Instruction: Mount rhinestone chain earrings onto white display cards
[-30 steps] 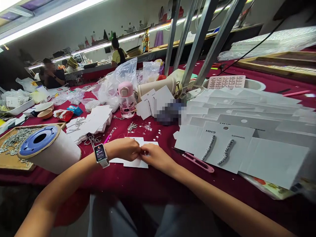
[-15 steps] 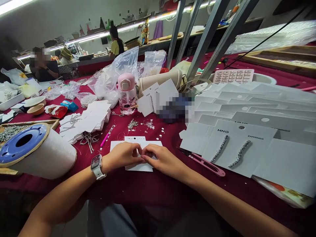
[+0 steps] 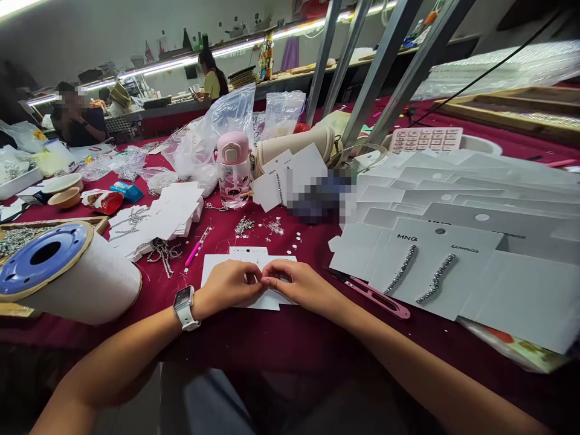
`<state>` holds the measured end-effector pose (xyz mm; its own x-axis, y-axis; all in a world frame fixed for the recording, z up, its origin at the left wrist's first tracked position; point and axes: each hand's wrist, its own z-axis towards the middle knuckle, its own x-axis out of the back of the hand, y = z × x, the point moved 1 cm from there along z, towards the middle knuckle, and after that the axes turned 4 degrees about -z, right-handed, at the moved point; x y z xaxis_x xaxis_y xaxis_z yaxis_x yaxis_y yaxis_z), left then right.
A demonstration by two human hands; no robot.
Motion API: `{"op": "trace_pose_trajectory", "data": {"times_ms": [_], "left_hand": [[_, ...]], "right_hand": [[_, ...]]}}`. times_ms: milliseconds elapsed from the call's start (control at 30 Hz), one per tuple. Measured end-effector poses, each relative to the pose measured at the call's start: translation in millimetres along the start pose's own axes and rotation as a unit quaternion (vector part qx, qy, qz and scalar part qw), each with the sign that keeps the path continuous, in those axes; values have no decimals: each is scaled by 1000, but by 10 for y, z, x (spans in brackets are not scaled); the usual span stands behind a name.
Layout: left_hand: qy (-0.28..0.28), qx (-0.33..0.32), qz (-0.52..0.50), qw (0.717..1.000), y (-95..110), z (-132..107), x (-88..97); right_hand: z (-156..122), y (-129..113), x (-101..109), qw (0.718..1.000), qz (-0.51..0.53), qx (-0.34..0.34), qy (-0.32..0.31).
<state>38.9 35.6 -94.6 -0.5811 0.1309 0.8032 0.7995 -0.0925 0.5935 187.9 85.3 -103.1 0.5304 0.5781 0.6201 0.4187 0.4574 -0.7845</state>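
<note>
My left hand (image 3: 229,287) and my right hand (image 3: 296,284) meet fingertip to fingertip over a white earring card (image 3: 240,263) lying on the dark red tablecloth (image 3: 281,332). Both hands are pinched closed on something small that I cannot make out. A smartwatch (image 3: 185,307) sits on my left wrist. Pink thread snips (image 3: 376,296) lie just right of my right hand. Beside them rests a finished card with two beaded earrings (image 3: 421,272).
A big white spool with a blue core (image 3: 63,272) lies at the left. Stacks of white cards (image 3: 475,199) fill the right; another pile (image 3: 163,217) sits centre-left. A pink-capped bottle (image 3: 233,172), plastic bags (image 3: 212,142) and a pink calculator (image 3: 426,139) stand behind. People work at the far left.
The view has shifted slightly. My hands stay pinched together over the card, with only small finger movements.
</note>
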Motion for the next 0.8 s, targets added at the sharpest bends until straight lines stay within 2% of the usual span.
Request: {"op": "trace_pose_trajectory", "data": {"times_ms": [233,533,800], "left_hand": [[-6,-6,-58,998,-32,13,16],[-2,-10,-65,998,-49,10,0],[4,-7,-70,997,-44,10,-7]], "right_hand": [[-41,16,53,1000,16,12,-7],[-46,17,47,999,-30,33,20],[-43,11,35,999,-28,31,30]]}}
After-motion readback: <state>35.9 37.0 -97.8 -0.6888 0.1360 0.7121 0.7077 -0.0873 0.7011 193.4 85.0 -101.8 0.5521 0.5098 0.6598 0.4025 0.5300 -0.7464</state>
